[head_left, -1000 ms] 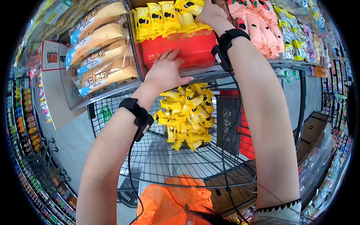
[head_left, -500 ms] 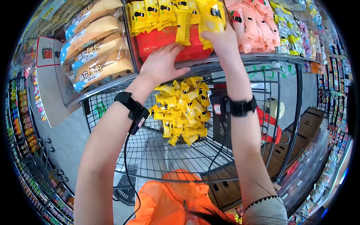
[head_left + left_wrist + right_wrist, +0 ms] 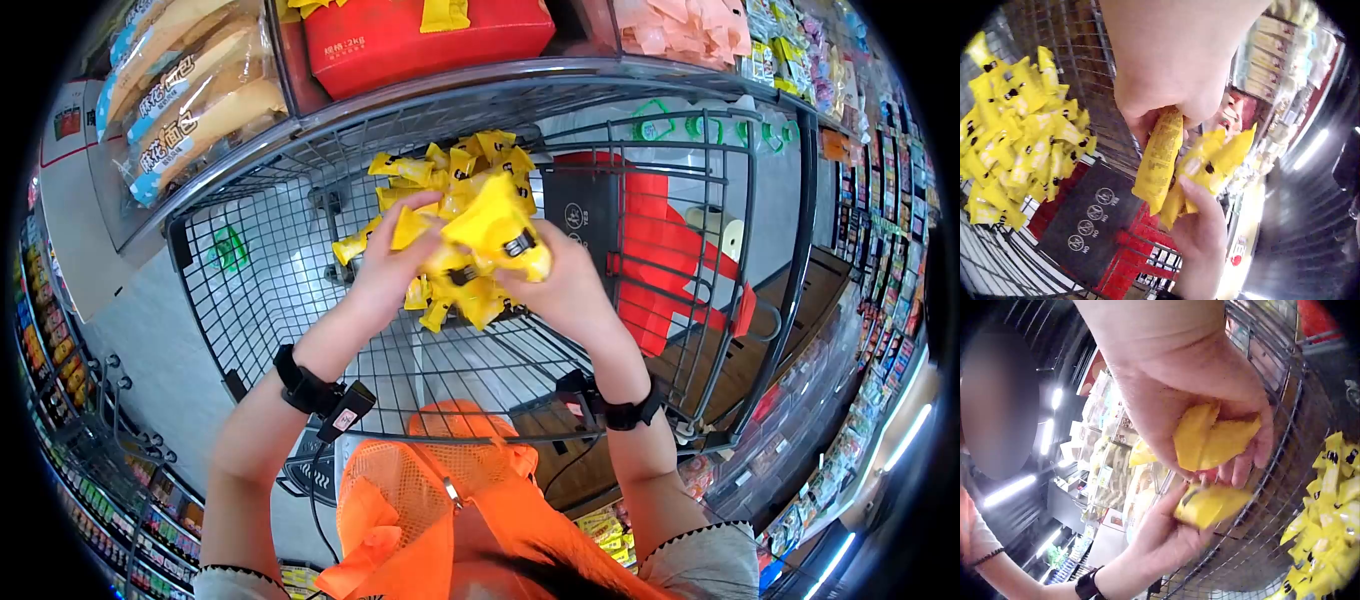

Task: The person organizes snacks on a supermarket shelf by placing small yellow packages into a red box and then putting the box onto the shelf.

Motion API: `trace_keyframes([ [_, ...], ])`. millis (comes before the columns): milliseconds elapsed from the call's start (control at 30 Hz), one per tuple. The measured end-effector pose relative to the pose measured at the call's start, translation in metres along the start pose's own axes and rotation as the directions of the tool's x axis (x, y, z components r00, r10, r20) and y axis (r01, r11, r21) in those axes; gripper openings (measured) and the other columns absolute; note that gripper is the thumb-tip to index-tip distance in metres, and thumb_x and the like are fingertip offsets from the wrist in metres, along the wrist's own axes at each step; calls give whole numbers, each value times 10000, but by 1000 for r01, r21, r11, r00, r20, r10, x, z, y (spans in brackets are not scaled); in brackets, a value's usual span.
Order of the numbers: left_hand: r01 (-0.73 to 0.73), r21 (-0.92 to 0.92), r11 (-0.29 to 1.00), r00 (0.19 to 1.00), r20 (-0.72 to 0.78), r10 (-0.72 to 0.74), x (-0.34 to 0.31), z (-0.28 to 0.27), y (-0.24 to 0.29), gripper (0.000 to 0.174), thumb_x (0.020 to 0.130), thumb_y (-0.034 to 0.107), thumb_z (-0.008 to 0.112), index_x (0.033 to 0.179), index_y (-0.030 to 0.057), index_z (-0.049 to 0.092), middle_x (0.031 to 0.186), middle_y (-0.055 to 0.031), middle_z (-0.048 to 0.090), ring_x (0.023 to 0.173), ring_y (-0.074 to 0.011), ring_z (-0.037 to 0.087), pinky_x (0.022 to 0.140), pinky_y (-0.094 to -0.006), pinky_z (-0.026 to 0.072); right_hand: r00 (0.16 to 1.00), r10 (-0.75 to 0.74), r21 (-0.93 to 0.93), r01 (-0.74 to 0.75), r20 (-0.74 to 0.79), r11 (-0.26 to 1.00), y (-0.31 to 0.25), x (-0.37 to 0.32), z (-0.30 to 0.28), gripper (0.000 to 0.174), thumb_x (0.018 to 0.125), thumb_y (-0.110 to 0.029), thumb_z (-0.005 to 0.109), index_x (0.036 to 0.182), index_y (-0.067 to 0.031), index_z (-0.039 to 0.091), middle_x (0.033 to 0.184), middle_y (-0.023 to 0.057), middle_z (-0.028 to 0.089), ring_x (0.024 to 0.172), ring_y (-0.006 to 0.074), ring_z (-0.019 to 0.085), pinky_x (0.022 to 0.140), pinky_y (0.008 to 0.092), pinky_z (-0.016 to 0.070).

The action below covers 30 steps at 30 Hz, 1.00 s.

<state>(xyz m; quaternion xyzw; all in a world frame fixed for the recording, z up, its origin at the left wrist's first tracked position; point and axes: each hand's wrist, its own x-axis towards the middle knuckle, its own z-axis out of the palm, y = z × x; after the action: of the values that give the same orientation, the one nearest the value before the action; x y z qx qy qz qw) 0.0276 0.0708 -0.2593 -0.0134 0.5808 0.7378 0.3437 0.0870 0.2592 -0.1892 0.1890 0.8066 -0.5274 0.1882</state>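
The cart [image 3: 255,285] now fills the head view, and the shelf [image 3: 450,85] with its red box [image 3: 420,40] has slid to the top edge. 1 second ago both hands were up at that shelf, the left flat on the box and the right among the packets on top of it. The left hand [image 3: 390,265] and right hand [image 3: 565,285] have since come down together over the cart, carrying the yellow packets [image 3: 490,235].

The near part of the pile [image 3: 470,160] in the cart is hidden behind the hands. In the head view the bunch covers most of the left fingers. The print on the wrappers is blurred, and the number of packets held cannot be counted.

The packets sit between the 2 grips. The left grip pinches 1 long packet from above between thumb and fingers. The right grip is curled round several more, just beside the left. The pile lies beyond and beneath both grips, apart from the held bunch. The red box is well above them.
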Motion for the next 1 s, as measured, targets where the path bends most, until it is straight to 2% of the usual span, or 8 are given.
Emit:
trace_keyframes([
  [67, 361, -301, 882, 920, -37, -389, -9, -14, -9, 303, 920, 211, 522, 1190, 81, 479, 911, -51, 571, 858, -184, 613, 766, -285, 498, 992, 21, -196, -46, -127, 980, 11, -10, -9, 359, 691, -118, 662, 1016, 10, 579, 913, 212, 606, 857, 375, 599, 736, 391, 493],
  [167, 499, -302, 813, 809, -174, -561, -20, -32, -34, 351, 957, 346, 428, 1190, 87, 470, 803, -29, 527, 735, -167, 571, 679, -287, 478, 1000, 12, -478, 3, 27, 879, 30, -32, -19, 302, 698, -107, 624, 980, -3, 594, 895, 199, 607, 836, 369, 602, 720, 415, 496],
  [267, 530, -251, 810, 798, -175, -576, -32, -34, -52, 432, 957, 426, 377, 1208, 81, 435, 907, -58, 578, 792, -182, 588, 691, -309, 485, 967, 250, -710, -145, 45, 689, 54, -46, -16, 235, 735, -134, 640, 948, -39, 613, 898, 181, 627, 843, 357, 598, 704, 410, 487],
  [400, 542, -150, 827, 800, -208, -563, -39, -33, -65, 462, 955, 445, 366, 1238, 81, 391, 993, -69, 625, 840, -153, 588, 702, -292, 470, 951, 306, -670, -250, -36, 699, 44, -49, -13, 204, 756, -146, 615, 938, -56, 599, 879, 179, 623, 828, 350, 601, 697, 421, 485],
  [600, 553, 43, 832, 796, -321, -513, -40, -28, -74, 376, 942, 328, 432, 1260, 132, 394, 1028, -37, 613, 943, -94, 531, 741, -233, 418, 993, 84, -559, -26, 79, 829, 40, -44, -12, 293, 745, -148, 642, 1018, -88, 556, 865, 160, 610, 833, 344, 591, 731, 427, 477],
  [700, 463, -14, 886, 842, -305, -445, -40, -26, -71, 371, 915, 198, 499, 1268, 141, 401, 1133, -48, 548, 996, -123, 520, 770, -246, 437, 964, 104, -733, 115, 246, 671, 60, -47, -10, 297, 715, -176, 654, 960, -54, 541, 845, 134, 610, 826, 314, 602, 696, 420, 474],
  [800, 383, -43, 923, 887, -262, -380, -39, -30, -74, 402, 877, 66, 534, 1258, 114, 415, 1199, -63, 487, 1025, -162, 525, 818, -266, 453, 989, 101, -812, 31, 110, 583, 61, -48, -13, 372, 740, -168, 661, 1074, -47, 551, 974, 149, 586, 907, 326, 573, 767, 428, 468],
  [1000, 370, 103, 923, 929, -22, -370, -32, -11, -70, 412, 853, -13, 529, 1243, 79, 429, 1125, -76, 556, 1036, -172, 549, 867, -296, 466, 977, -204, -556, 133, -68, 821, 35, -11, -34, 390, 754, -124, 635, 1108, -4, 523, 1011, 171, 569, 918, 349, 569, 781, 398, 479],
])
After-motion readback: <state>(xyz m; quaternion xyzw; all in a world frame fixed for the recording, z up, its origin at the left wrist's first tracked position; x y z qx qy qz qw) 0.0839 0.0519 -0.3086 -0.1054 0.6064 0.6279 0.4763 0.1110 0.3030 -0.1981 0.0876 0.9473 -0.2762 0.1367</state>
